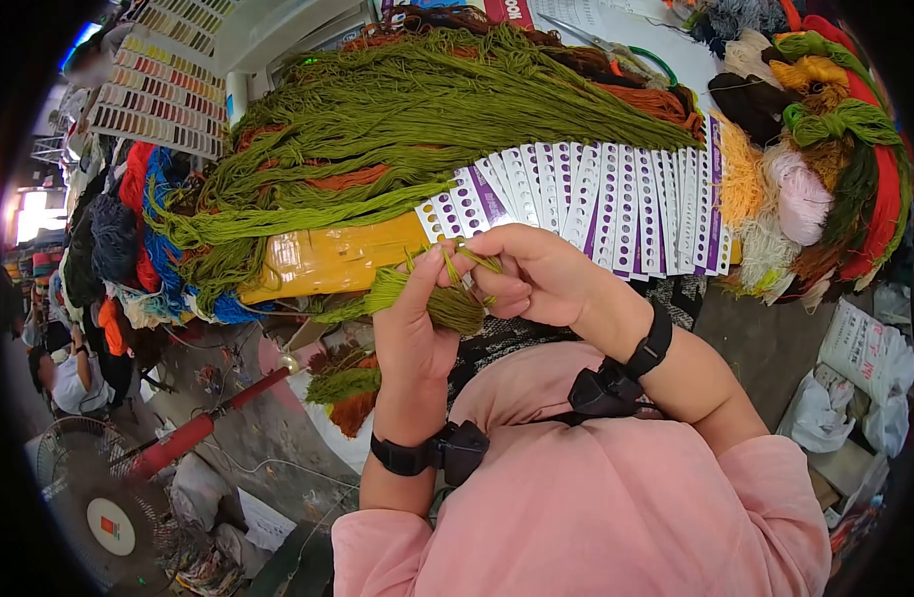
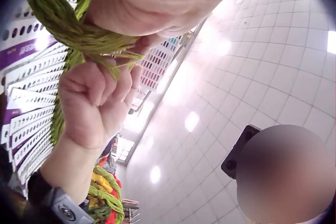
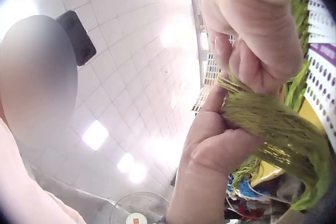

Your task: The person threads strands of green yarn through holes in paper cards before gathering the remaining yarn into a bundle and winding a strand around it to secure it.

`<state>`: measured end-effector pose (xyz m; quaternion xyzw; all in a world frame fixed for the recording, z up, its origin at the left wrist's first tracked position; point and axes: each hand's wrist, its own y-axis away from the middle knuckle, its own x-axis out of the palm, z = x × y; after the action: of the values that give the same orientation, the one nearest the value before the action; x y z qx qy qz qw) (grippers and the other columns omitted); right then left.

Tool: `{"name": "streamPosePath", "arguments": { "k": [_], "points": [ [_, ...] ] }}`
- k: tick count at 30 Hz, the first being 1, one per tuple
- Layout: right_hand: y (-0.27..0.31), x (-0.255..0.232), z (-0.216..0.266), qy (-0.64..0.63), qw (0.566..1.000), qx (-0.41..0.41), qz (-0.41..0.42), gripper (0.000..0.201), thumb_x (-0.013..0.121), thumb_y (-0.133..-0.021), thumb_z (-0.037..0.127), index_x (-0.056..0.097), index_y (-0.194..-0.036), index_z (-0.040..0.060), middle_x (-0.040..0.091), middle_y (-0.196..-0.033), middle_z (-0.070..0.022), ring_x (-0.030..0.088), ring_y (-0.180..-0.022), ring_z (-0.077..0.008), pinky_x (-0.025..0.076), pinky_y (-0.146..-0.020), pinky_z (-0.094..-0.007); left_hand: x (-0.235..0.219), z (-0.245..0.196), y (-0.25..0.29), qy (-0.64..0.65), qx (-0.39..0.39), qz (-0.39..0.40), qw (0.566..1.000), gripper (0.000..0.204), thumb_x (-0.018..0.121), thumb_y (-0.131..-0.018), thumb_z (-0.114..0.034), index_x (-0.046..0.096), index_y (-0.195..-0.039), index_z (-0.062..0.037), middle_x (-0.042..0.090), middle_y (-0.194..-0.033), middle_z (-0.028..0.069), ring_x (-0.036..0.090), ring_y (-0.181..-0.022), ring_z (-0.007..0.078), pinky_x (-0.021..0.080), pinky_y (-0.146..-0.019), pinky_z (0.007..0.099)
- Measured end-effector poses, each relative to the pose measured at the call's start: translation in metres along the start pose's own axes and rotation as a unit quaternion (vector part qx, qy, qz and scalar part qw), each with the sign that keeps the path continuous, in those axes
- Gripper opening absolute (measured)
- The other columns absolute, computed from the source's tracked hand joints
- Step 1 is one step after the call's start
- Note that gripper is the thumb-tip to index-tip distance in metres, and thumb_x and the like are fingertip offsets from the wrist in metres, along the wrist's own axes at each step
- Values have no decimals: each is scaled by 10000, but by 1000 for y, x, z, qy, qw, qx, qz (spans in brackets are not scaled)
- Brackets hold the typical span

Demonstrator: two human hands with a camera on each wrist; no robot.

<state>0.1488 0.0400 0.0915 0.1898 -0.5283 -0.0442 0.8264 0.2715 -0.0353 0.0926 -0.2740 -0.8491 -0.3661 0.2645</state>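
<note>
A hank of olive-green embroidery thread (image 1: 458, 311) is held up in front of the person's chest. The left hand (image 1: 417, 323) grips it between thumb and fingers, and its loose strand ends (image 3: 229, 83) stick out past the thumb. With curled fingers, the right hand (image 1: 541, 271) pinches strands at that same end, close against the left fingertips. In the left wrist view the hank (image 2: 58, 16) bends round in a thick loop beside the left hand (image 2: 168, 1). Below them on the table lies a large spread of similar green threads (image 1: 427, 99).
Punched white-and-purple thread cards (image 1: 596, 204) fan out beyond the hands, beside a yellow taped packet (image 1: 337, 257). Scissors (image 1: 616, 50) lie at the back. Coloured hanks (image 1: 805, 194) are heaped at right, with a colour chart (image 1: 163, 90) at left. A fan (image 1: 108, 507) stands lower left.
</note>
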Motion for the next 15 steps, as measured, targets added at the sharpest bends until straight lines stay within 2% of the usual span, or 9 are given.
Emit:
{"name": "streamPosePath", "arguments": {
  "k": [1,4,7,10,13,15],
  "points": [
    [0,-1,0,8,1000,-2,13,147,475,-793,129,560,-767,12,377,-448,18,258,-375,-45,210,-371,-175,0,0,0,-3,6,-5,1000,196,516,-809,-121,516,-952,12,557,-869,62,540,-814,147,433,-749,291],
    [-3,-2,-6,83,995,-52,-30,70,520,-763,90,567,-758,39,408,-491,43,294,-399,-28,217,-380,-176,-11,5,-6,-12,22,40,999,195,513,-807,-102,515,-961,18,559,-883,63,542,-817,153,435,-750,297],
    [-2,-8,-2,50,992,-107,-51,38,531,-759,65,559,-767,42,453,-552,41,328,-427,-25,230,-386,-172,-8,3,-2,-15,29,56,998,214,461,-842,-144,514,-963,25,548,-953,90,520,-907,175,431,-778,318],
    [2,-4,3,13,993,-113,-43,61,515,-774,77,556,-773,32,460,-557,40,337,-430,-23,237,-389,-171,-2,2,6,-6,33,28,999,327,364,-885,-236,503,-994,39,518,-1040,117,460,-1022,199,398,-847,349],
    [-1,-5,1,37,993,-102,-56,79,499,-784,76,558,-801,27,452,-545,44,327,-420,-24,235,-389,-175,-2,-1,7,44,16,123,991,445,280,-899,-318,466,-1063,51,476,-1112,136,400,-1096,211,350,-904,376],
    [-1,-2,1,68,990,-106,-66,91,506,-783,94,563,-799,24,434,-531,52,311,-412,-25,229,-387,-177,-1,0,7,37,28,109,993,460,269,-900,-325,439,-1100,53,465,-1125,135,412,-1083,212,339,-912,371]
  ]
}}
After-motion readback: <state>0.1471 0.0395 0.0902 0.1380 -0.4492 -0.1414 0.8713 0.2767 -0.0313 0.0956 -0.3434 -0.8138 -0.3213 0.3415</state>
